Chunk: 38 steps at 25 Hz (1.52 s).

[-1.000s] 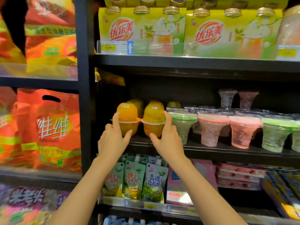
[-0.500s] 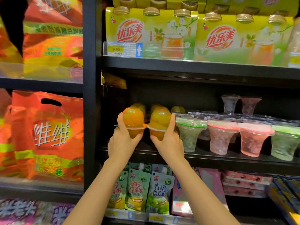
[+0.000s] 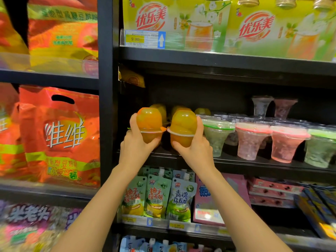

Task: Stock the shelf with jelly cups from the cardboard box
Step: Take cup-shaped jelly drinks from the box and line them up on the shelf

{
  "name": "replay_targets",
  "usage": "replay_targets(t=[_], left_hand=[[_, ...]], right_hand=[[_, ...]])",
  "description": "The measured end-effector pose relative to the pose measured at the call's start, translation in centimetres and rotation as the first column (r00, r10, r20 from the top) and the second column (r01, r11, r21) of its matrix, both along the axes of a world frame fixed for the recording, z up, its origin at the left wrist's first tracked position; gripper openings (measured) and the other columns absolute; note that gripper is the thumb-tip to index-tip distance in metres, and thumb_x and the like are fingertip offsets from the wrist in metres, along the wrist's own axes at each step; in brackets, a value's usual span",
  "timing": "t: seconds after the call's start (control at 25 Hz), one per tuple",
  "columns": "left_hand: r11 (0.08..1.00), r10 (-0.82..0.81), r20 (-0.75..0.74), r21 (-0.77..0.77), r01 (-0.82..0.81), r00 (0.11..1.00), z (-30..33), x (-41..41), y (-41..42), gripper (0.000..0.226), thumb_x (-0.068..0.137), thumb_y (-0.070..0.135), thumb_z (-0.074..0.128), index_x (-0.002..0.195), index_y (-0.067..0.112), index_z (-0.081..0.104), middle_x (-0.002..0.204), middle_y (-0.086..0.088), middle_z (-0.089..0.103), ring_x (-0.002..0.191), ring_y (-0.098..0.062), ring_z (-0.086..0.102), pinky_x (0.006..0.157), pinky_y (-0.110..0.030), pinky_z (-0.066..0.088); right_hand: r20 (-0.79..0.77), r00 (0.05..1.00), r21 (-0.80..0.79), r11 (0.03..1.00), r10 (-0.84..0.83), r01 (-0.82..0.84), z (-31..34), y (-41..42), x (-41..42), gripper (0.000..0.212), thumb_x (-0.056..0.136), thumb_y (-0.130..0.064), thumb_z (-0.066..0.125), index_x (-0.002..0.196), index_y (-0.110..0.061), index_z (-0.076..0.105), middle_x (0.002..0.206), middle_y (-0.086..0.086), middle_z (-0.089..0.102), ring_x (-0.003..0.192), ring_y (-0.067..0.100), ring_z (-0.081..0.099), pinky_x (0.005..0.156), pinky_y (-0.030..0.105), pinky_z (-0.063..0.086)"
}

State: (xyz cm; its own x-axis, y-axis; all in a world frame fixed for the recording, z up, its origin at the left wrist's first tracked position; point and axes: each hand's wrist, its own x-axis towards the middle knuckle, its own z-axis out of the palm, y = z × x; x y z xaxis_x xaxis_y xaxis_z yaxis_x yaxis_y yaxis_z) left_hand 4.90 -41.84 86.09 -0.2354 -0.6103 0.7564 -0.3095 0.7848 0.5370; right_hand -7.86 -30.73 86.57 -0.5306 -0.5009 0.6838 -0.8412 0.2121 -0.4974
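Observation:
My left hand (image 3: 135, 144) grips an orange jelly cup (image 3: 149, 124) with a domed lid. My right hand (image 3: 195, 148) grips a second orange jelly cup (image 3: 183, 125) right beside it. Both cups are upright at the left end of the black middle shelf (image 3: 254, 166), at its front edge; whether they rest on it I cannot tell. More orange cups (image 3: 161, 110) stand behind them, partly hidden. The cardboard box is not in view.
Clear, green and pink jelly cups (image 3: 251, 140) fill the shelf to the right. Yellow drink packs (image 3: 174, 24) sit on the shelf above, pouches (image 3: 157, 197) on the one below. A black upright post (image 3: 107, 106) separates orange bags (image 3: 58, 135) at left.
The hands have closed more fully around the two orange cups, fingers wrapping over their sides. The view has shifted so the shelf sits lower and further right in the frame.

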Motion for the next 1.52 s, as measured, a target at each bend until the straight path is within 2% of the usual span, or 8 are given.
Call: replay_targets(t=[0.28,0.4,0.56,0.68,0.88,1.16,1.28,1.52], left_hand=[[1.0,-0.021,0.003,0.013,0.021,1.0,-0.4,0.9,0.2,0.095,0.076,0.052,0.066,0.143,0.026,0.004,0.126,-0.015,0.048,0.109,-0.034,0.053,0.085,-0.04,0.043],[0.99,-0.109,-0.03,0.083,0.111,0.994,-0.3,1.3,0.2,0.093,0.074,0.061,0.058,0.143,0.028,0.005,0.133,-0.013,0.045,0.116,-0.032,0.05,0.093,-0.044,0.043],[0.973,-0.187,-0.102,0.116,0.198,0.977,0.0,1.8,-0.1,0.079,0.078,0.06,0.052,0.141,0.028,0.016,0.129,-0.01,0.049,0.107,-0.028,0.054,0.083,-0.035,0.044],[0.982,-0.151,-0.105,0.096,0.161,0.983,0.1,1.6,-0.2,0.072,0.082,0.052,0.055,0.14,0.026,0.02,0.126,-0.009,0.051,0.104,-0.027,0.055,0.085,-0.039,0.046],[0.989,-0.092,-0.105,0.109,0.103,0.99,-0.1,1.2,0.0,0.074,0.08,0.058,0.053,0.139,0.027,0.02,0.12,-0.009,0.053,0.098,-0.028,0.057,0.083,-0.043,0.049],[0.991,-0.09,-0.093,0.093,0.098,0.992,-0.1,1.1,0.4,0.08,0.078,0.053,0.061,0.14,0.022,0.021,0.127,-0.012,0.05,0.111,-0.03,0.052,0.09,-0.047,0.047],[0.995,-0.063,-0.109,0.076,0.071,0.992,-0.2,1.0,0.5,0.081,0.077,0.052,0.064,0.139,0.021,0.023,0.126,-0.011,0.051,0.111,-0.029,0.052,0.087,-0.042,0.045],[0.995,-0.046,-0.077,0.082,0.052,0.996,0.1,0.5,0.4,0.08,0.079,0.051,0.063,0.139,0.02,0.022,0.126,-0.012,0.051,0.111,-0.03,0.052,0.087,-0.042,0.045]], right_hand=[[0.021,0.999,-0.013,0.999,0.049,-0.049,-0.3,0.6,0.3,0.101,0.078,-0.055,0.063,0.145,-0.034,-0.01,0.125,0.011,0.051,0.111,0.033,0.053,0.089,0.041,0.042],[0.121,0.976,-0.048,0.983,0.183,-0.178,0.1,1.0,0.0,0.101,0.077,-0.054,0.065,0.147,-0.032,-0.005,0.136,0.006,0.045,0.121,0.029,0.048,0.098,0.044,0.043],[0.202,0.927,-0.127,0.947,0.315,-0.294,0.5,1.5,-0.4,0.083,0.084,-0.052,0.057,0.147,-0.032,0.006,0.138,-0.002,0.042,0.122,0.022,0.047,0.095,0.034,0.043],[0.204,0.925,-0.143,0.945,0.32,-0.295,0.5,1.4,-0.3,0.076,0.087,-0.048,0.055,0.146,-0.032,0.01,0.137,-0.002,0.043,0.121,0.02,0.046,0.093,0.03,0.041],[0.209,0.929,-0.144,0.949,0.305,-0.28,0.4,1.3,-0.1,0.076,0.087,-0.049,0.054,0.145,-0.034,0.008,0.139,0.0,0.041,0.122,0.021,0.046,0.094,0.033,0.041],[0.151,0.96,-0.072,0.972,0.234,-0.226,0.3,1.4,0.2,0.093,0.08,-0.043,0.068,0.147,-0.028,0.005,0.14,0.004,0.039,0.126,0.026,0.042,0.102,0.05,0.039],[0.133,0.969,-0.07,0.978,0.207,-0.199,0.3,1.2,0.2,0.092,0.08,-0.037,0.069,0.146,-0.027,0.006,0.139,0.005,0.041,0.124,0.027,0.044,0.102,0.047,0.04],[0.096,0.986,-0.013,0.99,0.138,-0.138,0.2,0.5,0.0,0.092,0.084,-0.041,0.064,0.147,-0.028,-0.002,0.137,0.007,0.045,0.121,0.028,0.049,0.095,0.041,0.041]])
